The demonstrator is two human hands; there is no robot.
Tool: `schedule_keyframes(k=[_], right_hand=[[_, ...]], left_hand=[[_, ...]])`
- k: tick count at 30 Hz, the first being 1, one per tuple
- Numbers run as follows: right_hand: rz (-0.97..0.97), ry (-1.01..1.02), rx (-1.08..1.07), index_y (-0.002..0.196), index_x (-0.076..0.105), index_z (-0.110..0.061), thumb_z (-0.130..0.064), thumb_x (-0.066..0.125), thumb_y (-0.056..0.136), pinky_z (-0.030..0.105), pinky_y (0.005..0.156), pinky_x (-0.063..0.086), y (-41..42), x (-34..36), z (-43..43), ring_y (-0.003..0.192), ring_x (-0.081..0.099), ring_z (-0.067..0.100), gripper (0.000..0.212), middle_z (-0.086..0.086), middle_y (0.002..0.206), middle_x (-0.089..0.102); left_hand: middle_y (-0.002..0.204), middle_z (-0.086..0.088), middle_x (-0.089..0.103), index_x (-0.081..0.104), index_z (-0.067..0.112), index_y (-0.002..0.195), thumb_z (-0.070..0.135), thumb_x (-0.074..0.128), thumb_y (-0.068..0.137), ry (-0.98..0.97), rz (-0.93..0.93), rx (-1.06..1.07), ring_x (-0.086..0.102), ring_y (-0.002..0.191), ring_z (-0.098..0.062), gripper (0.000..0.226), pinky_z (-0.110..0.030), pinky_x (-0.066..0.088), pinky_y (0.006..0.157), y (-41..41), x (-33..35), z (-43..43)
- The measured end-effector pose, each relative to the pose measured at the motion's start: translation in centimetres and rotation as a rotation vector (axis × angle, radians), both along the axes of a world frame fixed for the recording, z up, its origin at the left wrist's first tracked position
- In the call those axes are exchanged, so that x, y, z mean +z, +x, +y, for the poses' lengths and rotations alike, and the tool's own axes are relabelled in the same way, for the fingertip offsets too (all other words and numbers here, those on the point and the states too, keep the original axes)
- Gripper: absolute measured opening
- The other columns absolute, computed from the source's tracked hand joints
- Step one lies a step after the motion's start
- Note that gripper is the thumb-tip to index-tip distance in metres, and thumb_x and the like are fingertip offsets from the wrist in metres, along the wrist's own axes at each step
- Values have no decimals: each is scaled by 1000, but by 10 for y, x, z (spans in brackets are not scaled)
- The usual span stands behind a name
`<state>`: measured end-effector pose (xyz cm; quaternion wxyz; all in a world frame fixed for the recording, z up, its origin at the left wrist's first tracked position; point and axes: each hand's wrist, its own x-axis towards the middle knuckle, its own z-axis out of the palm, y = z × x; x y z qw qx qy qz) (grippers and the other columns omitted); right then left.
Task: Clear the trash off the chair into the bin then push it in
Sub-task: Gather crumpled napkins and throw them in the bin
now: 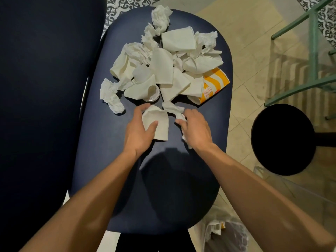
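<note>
A dark blue chair seat (101, 160) fills the middle of the view. On its far half lies a heap of white napkins (163, 70), with a clear plastic cup (145, 79) and a yellow-striped paper box (212, 86) among them. My left hand (138, 131) grips a folded white napkin (160, 124) near the seat's middle, thumb on top. My right hand (196, 128) holds a crumpled tissue (180, 116) just to the right of it. A bin (231, 235) lined with a clear bag sits at the lower right, beside the seat.
The chair's dark backrest (45, 106) stands along the left. A round black stool seat (283, 139) and a green metal frame (312, 57) are on the right over beige floor tiles. Patterned tiles show at the top.
</note>
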<state>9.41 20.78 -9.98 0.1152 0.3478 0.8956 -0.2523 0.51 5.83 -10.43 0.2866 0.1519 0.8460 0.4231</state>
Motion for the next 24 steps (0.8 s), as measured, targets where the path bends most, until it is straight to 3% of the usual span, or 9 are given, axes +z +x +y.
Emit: schedule_keyframes(k=[5, 10, 12, 15, 17, 20, 22, 24], right_hand=[[168, -81, -87, 102, 60, -3, -37, 48, 95, 26, 75, 34, 6, 4, -3, 95, 44, 16, 37, -2, 100, 39], [290, -258, -154, 96, 68, -2, -20, 59, 86, 14, 79, 36, -1, 13, -12, 100, 50, 8, 23, -1, 115, 54], [243, -261, -117, 81, 66, -8, -18, 58, 84, 19, 72, 39, -5, 16, -17, 87, 53, 12, 13, 0, 96, 58], [236, -214, -78, 56, 36, -24, -20, 56, 86, 17, 54, 29, -14, 20, -26, 67, 43, 13, 37, -7, 68, 40], [289, -209, -66, 57, 32, -19, -19, 57, 86, 14, 52, 31, -20, 21, -32, 63, 37, 12, 38, -9, 64, 34], [321, -248, -51, 72, 37, -12, -22, 56, 89, 13, 50, 32, -29, 22, -41, 61, 37, 12, 27, -9, 65, 37], [308, -272, -32, 80, 35, -17, -25, 53, 90, 17, 47, 30, -36, 22, -45, 59, 41, 10, 22, -10, 66, 41], [321, -276, -10, 84, 32, -23, -26, 52, 91, 21, 47, 30, -41, 22, -49, 60, 44, 9, 21, -11, 68, 43]], left_hand=[[102, 12, 52, 39, 31, 127, 22, 60, 86, -3, -13, 81, 52, 91, -10, 47, -21, 38, 73, 1, 5, -4], [108, 13, 51, 40, 28, 129, 21, 61, 85, 5, -19, 122, 49, 92, -5, 50, -11, 36, 70, 0, 10, -9], [109, 13, 53, 42, 27, 128, 22, 61, 85, 0, -20, 127, 50, 93, -5, 46, -12, 36, 71, -1, 13, -13], [106, 15, 55, 46, 28, 123, 25, 61, 86, 3, -7, 150, 50, 92, -3, 40, -7, 37, 67, -3, 16, -22], [102, 17, 54, 49, 29, 120, 29, 62, 86, -14, 22, 193, 50, 89, -1, 36, -2, 36, 62, -6, 18, -28], [95, 12, 58, 55, 22, 110, 37, 60, 87, -57, 68, 250, 53, 85, -6, 28, -12, 36, 62, -18, 22, -38], [89, 5, 57, 59, 16, 96, 37, 59, 87, -76, 143, 243, 53, 82, -13, 23, -20, 33, 64, -31, 24, -45], [89, 0, 51, 61, 9, 88, 35, 59, 88, -97, 196, 231, 51, 82, -16, 26, -17, 30, 65, -46, 26, -49]])
